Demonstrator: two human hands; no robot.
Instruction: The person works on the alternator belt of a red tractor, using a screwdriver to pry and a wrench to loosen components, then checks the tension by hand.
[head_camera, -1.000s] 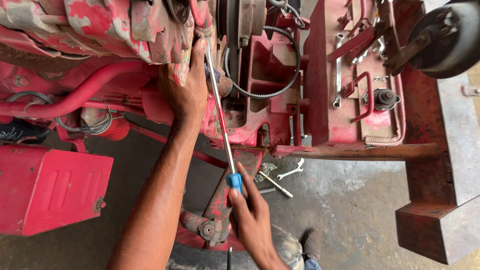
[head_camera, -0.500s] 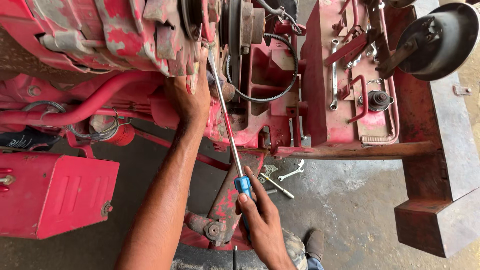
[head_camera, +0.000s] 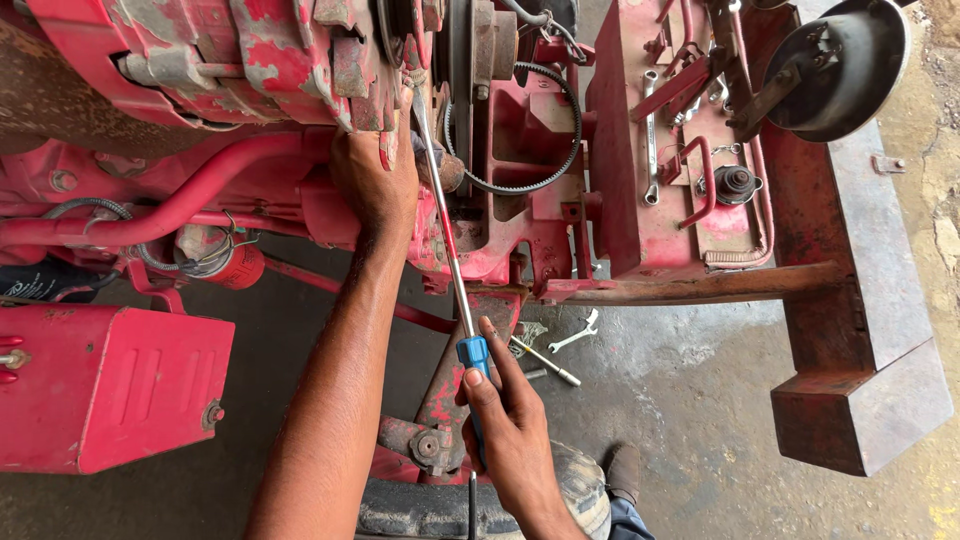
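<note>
A long screwdriver with a blue handle runs from my right hand up into the red tractor engine. My right hand grips the blue handle at the lower middle. The metal shaft's tip reaches the engine just left of the black belt and pulley. My left hand presses against the engine's underside beside the shaft, fingers tucked behind the chipped red casing; whether it holds a part there is hidden.
A red frame with a spanner lying on it stands to the right. Loose wrenches lie on the concrete floor below. A red box sits at lower left, a black round lamp at top right.
The view has shifted slightly; my right hand and the screwdriver handle sit a little lower and further right in the frame. My left hand stays against the engine.
</note>
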